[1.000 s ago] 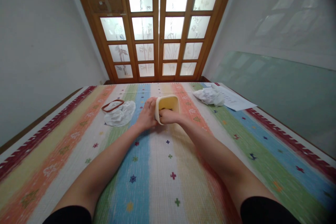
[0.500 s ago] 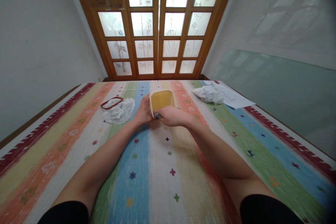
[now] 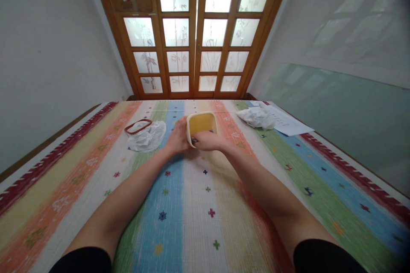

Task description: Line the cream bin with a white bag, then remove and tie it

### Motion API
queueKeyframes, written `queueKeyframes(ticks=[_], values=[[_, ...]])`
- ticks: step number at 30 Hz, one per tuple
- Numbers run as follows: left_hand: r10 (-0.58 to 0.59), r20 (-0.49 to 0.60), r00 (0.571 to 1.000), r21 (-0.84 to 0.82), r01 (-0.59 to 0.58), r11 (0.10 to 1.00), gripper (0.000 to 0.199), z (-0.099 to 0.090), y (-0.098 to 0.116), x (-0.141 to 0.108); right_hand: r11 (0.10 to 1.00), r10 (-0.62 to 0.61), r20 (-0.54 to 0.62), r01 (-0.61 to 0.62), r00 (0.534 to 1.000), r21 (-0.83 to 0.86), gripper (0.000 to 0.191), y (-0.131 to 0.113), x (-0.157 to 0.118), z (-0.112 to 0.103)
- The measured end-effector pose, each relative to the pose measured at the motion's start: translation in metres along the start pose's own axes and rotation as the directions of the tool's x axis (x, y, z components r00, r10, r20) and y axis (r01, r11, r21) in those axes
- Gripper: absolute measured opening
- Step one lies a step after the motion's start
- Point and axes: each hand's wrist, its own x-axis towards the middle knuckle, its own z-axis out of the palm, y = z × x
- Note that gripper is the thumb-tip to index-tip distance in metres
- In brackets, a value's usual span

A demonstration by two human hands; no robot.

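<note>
A pale yellow container (image 3: 202,116) with a cream rim is tilted so that its open mouth faces me, at the middle of the table. My left hand (image 3: 178,138) grips its left side. At the lower edge of the mouth, my right hand (image 3: 206,140) reaches partly inside, its fingers closed on a small dark patterned item (image 3: 194,140), too small to name. Another dark bit shows beside the right hand within the container. The container's underside is hidden.
A crumpled white plastic bag (image 3: 147,137) lies at the left with a reddish-brown ring-shaped frame (image 3: 138,126) on its far edge. Another white bag (image 3: 256,117) rests at the right, partly over paper sheets (image 3: 290,123). A striped cloth (image 3: 195,230) covers the table.
My right hand has moved from the container's near rim to further inside the mouth, with the dark item. The container has tilted slightly and sits a little further right in view.
</note>
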Motion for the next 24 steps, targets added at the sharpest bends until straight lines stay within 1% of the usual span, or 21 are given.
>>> queueKeyframes(ticks=[4,6,8,11,13,16,17,19,21,23,24], values=[[-0.040,-0.054,0.998,-0.023,0.039,0.999,0.120,0.000,-0.008,0.000,0.993,-0.115,-0.033,0.116,0.993,0.025,0.028,-0.005,-0.031,-0.025],[-0.047,-0.060,0.997,-0.047,0.045,0.998,0.120,-0.001,-0.010,0.001,0.989,-0.140,-0.041,0.142,0.989,0.044,0.028,-0.010,-0.045,-0.035],[-0.047,-0.057,0.997,-0.084,0.042,0.996,0.120,-0.002,-0.016,0.004,0.989,-0.135,-0.070,0.138,0.988,0.045,0.027,-0.014,-0.053,-0.039],[-0.037,-0.054,0.998,-0.151,0.029,0.988,0.120,-0.005,-0.030,0.009,0.991,-0.130,-0.176,0.131,0.976,-0.003,0.026,-0.015,-0.052,-0.033],[-0.045,-0.036,0.998,-0.207,0.036,0.978,0.118,-0.009,-0.041,0.010,0.989,-0.150,-0.258,0.141,0.955,-0.054,0.030,-0.012,-0.046,-0.025],[-0.066,0.016,0.998,-0.269,0.068,0.961,0.116,-0.014,-0.048,0.009,0.982,-0.171,-0.317,0.136,0.933,-0.129,0.034,-0.008,-0.033,-0.015],[-0.076,0.021,0.997,-0.273,0.079,0.959,0.116,-0.014,-0.049,0.008,0.981,-0.168,-0.325,0.127,0.930,-0.146,0.033,-0.007,-0.030,-0.013],[-0.109,-0.007,0.994,-0.254,0.104,0.962,0.115,-0.014,-0.047,0.004,0.982,-0.149,-0.343,0.096,0.927,-0.165,0.027,-0.006,-0.025,-0.010],[-0.153,-0.045,0.987,-0.203,0.141,0.969,0.111,-0.011,-0.043,-0.001,0.986,-0.095,-0.384,0.034,0.918,-0.161,0.025,-0.004,-0.021,-0.008],[-0.172,-0.064,0.983,-0.140,0.162,0.977,0.108,-0.006,-0.037,-0.005,0.991,-0.022,-0.437,-0.040,0.899,-0.131,0.029,-0.003,-0.018,-0.005],[-0.164,-0.061,0.984,-0.115,0.157,0.981,0.108,-0.003,-0.034,-0.007,0.991,0.026,-0.465,-0.083,0.885,-0.102,0.033,-0.002,-0.016,-0.003]])
